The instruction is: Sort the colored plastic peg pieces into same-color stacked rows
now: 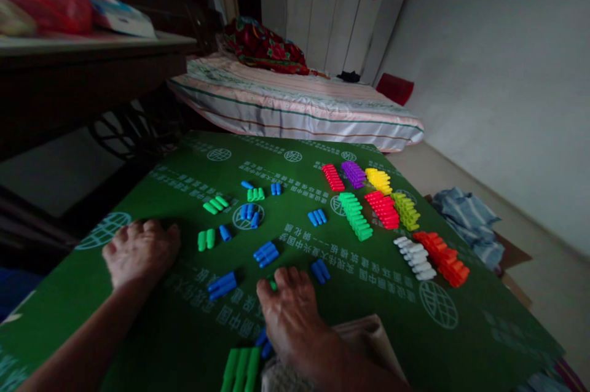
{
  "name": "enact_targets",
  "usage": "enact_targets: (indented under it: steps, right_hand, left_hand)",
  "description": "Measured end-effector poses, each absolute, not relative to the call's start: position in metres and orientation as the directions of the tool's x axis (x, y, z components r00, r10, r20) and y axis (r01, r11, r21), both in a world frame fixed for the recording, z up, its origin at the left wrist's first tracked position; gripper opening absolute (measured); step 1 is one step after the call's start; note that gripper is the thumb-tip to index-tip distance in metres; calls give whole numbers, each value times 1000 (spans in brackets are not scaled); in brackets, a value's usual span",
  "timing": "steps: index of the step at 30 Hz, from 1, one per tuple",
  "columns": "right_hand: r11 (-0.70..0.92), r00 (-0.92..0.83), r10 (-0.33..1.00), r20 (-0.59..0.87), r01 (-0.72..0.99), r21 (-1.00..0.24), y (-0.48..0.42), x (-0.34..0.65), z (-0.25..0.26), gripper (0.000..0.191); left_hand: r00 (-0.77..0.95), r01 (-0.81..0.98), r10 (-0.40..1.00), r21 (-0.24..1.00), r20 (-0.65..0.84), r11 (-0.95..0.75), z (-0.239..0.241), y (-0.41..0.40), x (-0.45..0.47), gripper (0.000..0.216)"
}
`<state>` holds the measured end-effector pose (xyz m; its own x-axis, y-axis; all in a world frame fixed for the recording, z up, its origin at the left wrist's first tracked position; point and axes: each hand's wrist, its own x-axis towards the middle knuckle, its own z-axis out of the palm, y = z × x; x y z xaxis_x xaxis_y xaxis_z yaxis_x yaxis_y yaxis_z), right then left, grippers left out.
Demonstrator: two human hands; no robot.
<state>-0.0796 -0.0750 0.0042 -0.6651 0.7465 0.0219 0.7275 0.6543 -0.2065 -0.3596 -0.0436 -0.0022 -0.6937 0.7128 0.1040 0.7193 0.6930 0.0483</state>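
My left hand rests palm down on the green board, its fingers extended and the thumb out to the side; I see nothing in it. My right hand bends over a green bullet-shaped block, mostly hidden under the thumb and fingers. Close around it lie a blue pair, a blue cluster and another blue group. Below the wrist are large green blocks and a partly covered blue one. Farther off are small green groups and blue blocks.
At the right stand sorted rows: green, red, purple, yellow, white and orange. A folded cloth lies by my right forearm. Beyond the board is a bed; a wooden desk stands left.
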Motion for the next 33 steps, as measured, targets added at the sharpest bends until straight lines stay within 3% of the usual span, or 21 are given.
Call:
enact_targets:
  steps: [12, 18, 24, 28, 33]
  right_hand:
    - [646, -680, 732, 40, 675, -356, -62, -69, 1, 18]
    - [614, -628, 761, 165, 614, -495, -58, -63, -6, 21]
    - [483, -312, 875, 369, 600, -638, -19, -9, 0, 32]
    - [298, -68, 934, 351, 689, -660, 34, 42, -2, 43]
    - [163, 23, 954, 300, 800, -577, 73, 68, -5, 51]
  left_hand:
    - [-698, 716, 713, 36, 70, 697, 1, -43, -357, 71]
    - [-702, 712, 709, 52, 65, 701, 1, -43, -357, 71]
    - [-703, 710, 707, 43, 77, 702, -1, -44, -358, 71]
    - [-706, 708, 704, 49, 74, 704, 1, -43, -356, 70]
    - [-707, 707, 703, 67, 74, 704, 0, -42, -356, 70]
